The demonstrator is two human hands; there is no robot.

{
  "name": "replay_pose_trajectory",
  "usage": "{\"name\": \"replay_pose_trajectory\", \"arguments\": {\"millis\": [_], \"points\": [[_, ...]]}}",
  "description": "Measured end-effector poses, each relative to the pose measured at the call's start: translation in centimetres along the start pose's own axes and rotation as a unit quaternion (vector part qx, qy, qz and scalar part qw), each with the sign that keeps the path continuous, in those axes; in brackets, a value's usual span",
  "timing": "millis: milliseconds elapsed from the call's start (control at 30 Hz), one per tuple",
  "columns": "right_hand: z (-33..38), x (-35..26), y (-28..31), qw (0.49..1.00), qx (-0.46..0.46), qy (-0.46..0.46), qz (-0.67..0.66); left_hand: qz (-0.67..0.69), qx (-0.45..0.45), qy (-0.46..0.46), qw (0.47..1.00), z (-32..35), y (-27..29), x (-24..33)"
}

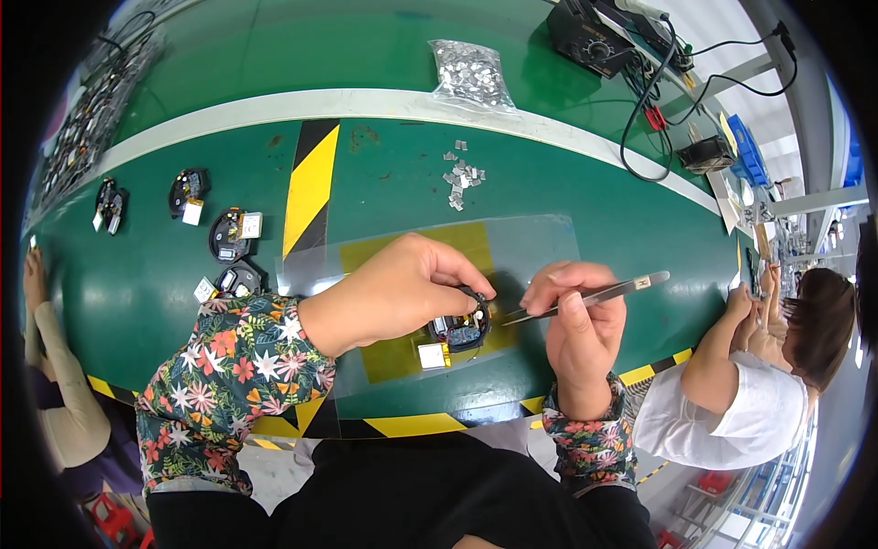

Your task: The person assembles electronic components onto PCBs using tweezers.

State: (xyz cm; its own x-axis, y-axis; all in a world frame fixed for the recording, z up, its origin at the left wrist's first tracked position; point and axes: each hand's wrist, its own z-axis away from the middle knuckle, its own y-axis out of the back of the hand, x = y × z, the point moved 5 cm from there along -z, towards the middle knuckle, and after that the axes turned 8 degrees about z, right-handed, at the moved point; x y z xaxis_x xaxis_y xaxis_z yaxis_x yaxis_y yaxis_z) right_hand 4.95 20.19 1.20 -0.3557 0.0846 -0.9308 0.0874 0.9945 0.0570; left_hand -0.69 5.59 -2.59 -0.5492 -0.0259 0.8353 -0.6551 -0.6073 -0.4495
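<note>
My left hand (416, 288) pinches the rim of a small round black device (468, 331) with exposed electronics. A white battery pack (432, 356) hangs off its near left side. Underneath lies an amber sheet (389, 361) on a clear mat (540, 240). Just right of the device, my right hand (583, 320) grips metal tweezers (611, 293) between thumb and fingers. Their tips point left toward the device and look apart from it. Floral sleeves cover both my forearms. Part of the device is hidden behind my left fingers.
Several similar devices (229, 236) with white batteries lie at the left. Small clear-grey pieces (465, 178) are scattered beyond the mat, and a bag (471, 75) of pieces sits on the far ledge. A black control box (590, 38) stands back right. Co-workers sit on both sides.
</note>
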Motion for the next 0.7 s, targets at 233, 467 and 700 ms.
{"name": "replay_pose_trajectory", "arguments": {"millis": [233, 467, 700], "points": [[0.3, -2.0, -2.1, 0.918, -0.138, 0.178, 0.326, -0.017, 0.005, -0.009, 1.000, 0.0, 0.1, 0.0], [1.3, -2.0, -3.6, 0.833, -0.148, 0.233, 0.479, -0.006, 0.000, -0.025, 1.000, 0.1, 0.0, 0.0], [1.7, -2.1, -3.7, 0.807, -0.122, 0.243, 0.524, -0.006, 0.011, -0.028, 1.000, 0.1, 0.0, -0.2]]}}
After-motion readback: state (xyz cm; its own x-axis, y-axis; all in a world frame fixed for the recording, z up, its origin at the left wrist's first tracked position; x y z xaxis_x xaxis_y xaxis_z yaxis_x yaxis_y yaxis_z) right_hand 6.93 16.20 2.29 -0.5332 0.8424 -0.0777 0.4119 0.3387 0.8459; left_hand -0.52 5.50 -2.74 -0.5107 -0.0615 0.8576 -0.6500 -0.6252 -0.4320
